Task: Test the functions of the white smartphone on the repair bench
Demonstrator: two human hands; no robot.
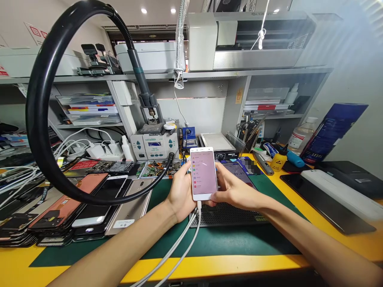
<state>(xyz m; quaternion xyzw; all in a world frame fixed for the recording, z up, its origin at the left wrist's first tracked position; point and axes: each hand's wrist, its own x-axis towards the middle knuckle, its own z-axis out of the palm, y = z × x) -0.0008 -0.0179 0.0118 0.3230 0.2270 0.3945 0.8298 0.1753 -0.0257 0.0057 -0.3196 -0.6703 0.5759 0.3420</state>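
A white smartphone (204,173) is held upright over the desk, its lit pinkish screen showing a list of coloured icons. My left hand (181,189) wraps round its left edge, with the fingers partly hidden behind it. On the other side, my right hand (235,189) grips the right edge, thumb at the bottom right corner. A white charging cable (194,235) is plugged into the phone's lower end and runs down to the front edge. Below the hands lies a black perforated pad (233,219) on the green mat (251,242).
Stacks of phones and screens (68,195) cover the left side. A hot-air station (154,145) stands behind, its thick black hose (38,119) looping through the left foreground. At right are a yellow bottle (279,159), a dark phone (326,203) and a white slab (344,191).
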